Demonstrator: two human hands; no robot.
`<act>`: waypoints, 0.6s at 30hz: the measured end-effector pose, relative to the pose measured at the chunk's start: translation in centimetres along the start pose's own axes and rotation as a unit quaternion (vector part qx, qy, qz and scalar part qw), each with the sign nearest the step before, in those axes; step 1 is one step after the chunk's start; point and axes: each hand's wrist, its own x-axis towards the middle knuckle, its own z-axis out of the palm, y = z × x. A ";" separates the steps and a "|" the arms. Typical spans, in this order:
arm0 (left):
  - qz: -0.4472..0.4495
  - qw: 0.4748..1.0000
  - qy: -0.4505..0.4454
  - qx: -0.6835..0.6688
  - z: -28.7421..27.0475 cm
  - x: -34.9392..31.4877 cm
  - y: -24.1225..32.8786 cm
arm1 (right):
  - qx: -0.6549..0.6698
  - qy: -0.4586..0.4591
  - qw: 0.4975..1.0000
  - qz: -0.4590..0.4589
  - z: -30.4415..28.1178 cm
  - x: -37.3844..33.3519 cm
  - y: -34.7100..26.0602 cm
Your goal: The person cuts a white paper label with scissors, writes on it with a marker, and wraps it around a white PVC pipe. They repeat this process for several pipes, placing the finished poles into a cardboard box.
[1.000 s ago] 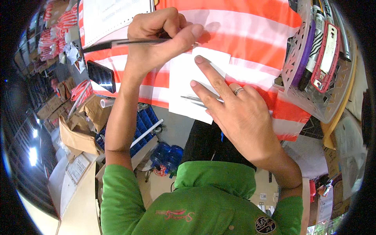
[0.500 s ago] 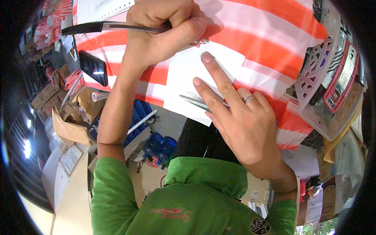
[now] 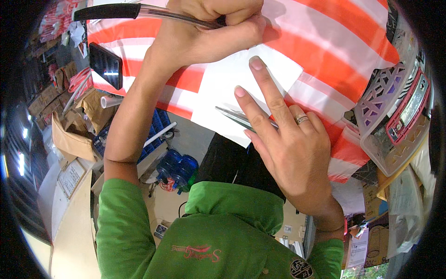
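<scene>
My left hand (image 3: 204, 39) is closed around a clear-barrelled pen (image 3: 186, 18) with a black cap on its rear end. The pen's tip is hidden behind the fingers, at the far edge of a white sheet of paper (image 3: 213, 90). My right hand (image 3: 297, 139), a ring on one finger, rests on the paper with two fingers stretched out and the others curled. Narrow pointed metal blades, apparently scissors (image 3: 230, 113), stick out from under those fingers; their handles are hidden in the palm. Beneath the paper lies red-and-white striped plastic (image 3: 320, 39).
A dark phone (image 3: 106, 66) lies on the stripes at the left. At the right stands a pale plastic basket (image 3: 368, 118) with a red-framed object (image 3: 409, 109). Blue plastic bottles (image 3: 179, 168) and an open cardboard box (image 3: 74, 139) are below to the left.
The whole view has shifted slightly. My left hand and the pen have moved up and to the right in the picture. My right hand keeps its pose on the paper, the blades still under it.
</scene>
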 end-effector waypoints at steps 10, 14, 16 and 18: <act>0.039 0.998 -0.023 0.036 -0.4 0.2 -0.7 | 0.014 0.007 1.000 0.006 0.0 0.0 0.1; 0.013 1.000 -0.003 0.008 0.1 0.9 0.7 | 0.014 0.014 1.000 0.005 0.0 0.0 0.2; 0.016 1.000 0.015 -0.001 0.3 0.0 -0.4 | 0.025 0.008 1.000 0.009 0.1 0.1 0.1; 0.006 0.999 0.017 0.027 -0.1 -0.5 -0.6 | 0.027 0.006 1.000 0.009 0.1 0.1 0.0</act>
